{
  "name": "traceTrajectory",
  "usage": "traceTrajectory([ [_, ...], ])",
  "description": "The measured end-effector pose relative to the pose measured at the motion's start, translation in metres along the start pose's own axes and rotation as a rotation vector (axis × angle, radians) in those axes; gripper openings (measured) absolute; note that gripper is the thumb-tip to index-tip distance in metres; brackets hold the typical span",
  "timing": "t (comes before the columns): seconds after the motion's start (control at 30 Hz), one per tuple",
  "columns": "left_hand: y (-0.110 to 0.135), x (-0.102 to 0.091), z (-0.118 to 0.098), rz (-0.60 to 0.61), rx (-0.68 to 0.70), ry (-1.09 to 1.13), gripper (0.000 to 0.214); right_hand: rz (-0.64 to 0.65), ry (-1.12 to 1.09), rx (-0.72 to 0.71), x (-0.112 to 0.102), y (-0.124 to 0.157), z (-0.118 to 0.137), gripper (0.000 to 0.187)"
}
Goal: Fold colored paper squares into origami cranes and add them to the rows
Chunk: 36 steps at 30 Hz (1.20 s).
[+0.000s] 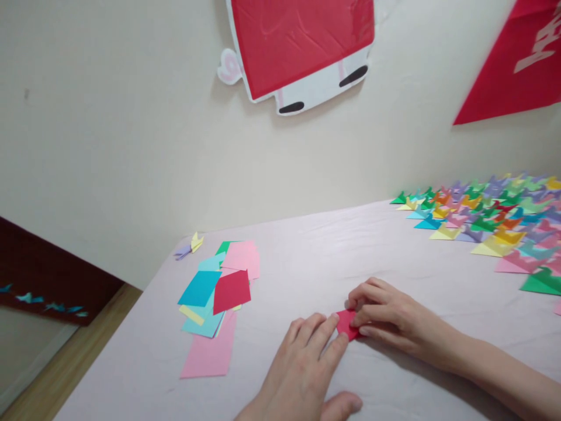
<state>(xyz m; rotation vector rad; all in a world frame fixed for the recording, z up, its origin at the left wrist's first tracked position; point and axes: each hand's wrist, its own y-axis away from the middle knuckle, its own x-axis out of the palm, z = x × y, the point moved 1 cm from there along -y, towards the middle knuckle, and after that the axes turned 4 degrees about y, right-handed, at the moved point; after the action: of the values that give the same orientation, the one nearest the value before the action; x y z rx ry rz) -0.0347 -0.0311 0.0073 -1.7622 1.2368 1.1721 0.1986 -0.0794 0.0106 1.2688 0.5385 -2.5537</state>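
A small folded piece of red paper [345,325] lies on the light cloth-covered table, between my two hands. My left hand [302,362] is open over the cloth, its fingers stretched and the tips of the index and middle fingers touching the left edge of the paper. From the right, my right hand [390,316] bends its fingers down onto the paper and grips its right side, hiding that part. The exact shape of the folds is too small to tell.
Loose coloured sheets, with a red sheet [232,291] among them, overlap at the left. Two small folded paper pieces [189,247] sit at the far left corner. Rows of folded paper figures [495,219] fill the far right. A wall [307,169] with red decorations stands behind.
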Motion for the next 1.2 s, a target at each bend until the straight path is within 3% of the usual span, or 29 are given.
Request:
traceTrajectory([
  [0.27,-0.001,-0.004,-0.003,-0.02,0.019,-0.063,0.06,-0.032,-0.122,0.25,0.002,-0.01,0.007,0.017],
  [1.2,-0.002,0.013,-0.003,-0.1,0.079,-0.27,0.07,-0.028,-0.065,0.329,0.008,-0.019,0.011,0.017],
])
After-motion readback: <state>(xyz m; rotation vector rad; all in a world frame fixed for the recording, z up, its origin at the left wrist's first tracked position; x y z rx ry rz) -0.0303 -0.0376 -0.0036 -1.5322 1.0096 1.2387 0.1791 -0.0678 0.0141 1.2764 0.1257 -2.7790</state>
